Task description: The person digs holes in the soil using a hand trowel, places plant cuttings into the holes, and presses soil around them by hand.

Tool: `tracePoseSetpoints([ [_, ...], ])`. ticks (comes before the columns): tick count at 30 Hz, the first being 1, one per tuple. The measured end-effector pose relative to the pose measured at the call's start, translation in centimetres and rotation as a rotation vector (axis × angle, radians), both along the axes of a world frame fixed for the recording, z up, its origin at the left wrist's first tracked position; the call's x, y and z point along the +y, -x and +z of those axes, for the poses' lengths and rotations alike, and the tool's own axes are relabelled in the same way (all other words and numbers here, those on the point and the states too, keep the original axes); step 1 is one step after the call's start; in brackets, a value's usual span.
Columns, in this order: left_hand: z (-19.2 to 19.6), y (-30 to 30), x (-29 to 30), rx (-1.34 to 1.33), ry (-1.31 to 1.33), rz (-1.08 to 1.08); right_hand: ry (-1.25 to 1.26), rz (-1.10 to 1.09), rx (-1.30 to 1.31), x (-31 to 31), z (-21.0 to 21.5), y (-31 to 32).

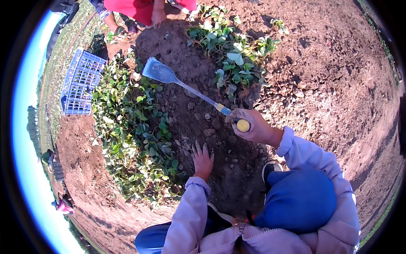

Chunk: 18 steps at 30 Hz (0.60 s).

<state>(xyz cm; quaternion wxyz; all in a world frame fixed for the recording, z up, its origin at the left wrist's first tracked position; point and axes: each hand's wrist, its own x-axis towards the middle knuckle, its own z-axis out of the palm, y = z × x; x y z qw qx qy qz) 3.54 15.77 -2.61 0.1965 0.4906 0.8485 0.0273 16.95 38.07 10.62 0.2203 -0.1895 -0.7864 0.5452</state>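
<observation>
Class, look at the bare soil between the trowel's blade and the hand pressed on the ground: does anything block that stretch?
Nothing large: only small clods and stones on the soil between the trowel blade and left hand.

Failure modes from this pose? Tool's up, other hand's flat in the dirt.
1. The left hand rests flat on the loose soil in front of the raised digging tool; a swing back toward the body could strike its fingers.
2. The right hand grips only the yellow handle end, so the flat blade may wobble or twist.
3. The blade hangs close to the leafy plants; a stroke could cut them. Another person's hand is also beyond it.
</observation>
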Motion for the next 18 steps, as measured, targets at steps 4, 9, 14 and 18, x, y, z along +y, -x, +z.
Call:
tracePoseSetpoints([
  [4,0.4,0.0,0.0,0.012,0.036,-0.005,-0.115,0.143,0.084,0.7,-1.6,1.7],
  [9,-0.2,0.1,0.4,-0.002,0.005,-0.023,0.421,0.021,-0.215,1.2,-10.1,-2.1],
  [14,-0.4,-0.1,0.5,0.031,0.059,0.007,0.328,-0.032,-0.344,-2.2,-8.5,-6.0],
  [18,-0.6,-0.3,0.7,0.069,0.123,0.020,0.351,-0.034,-0.362,-1.9,-6.9,-4.6],
])
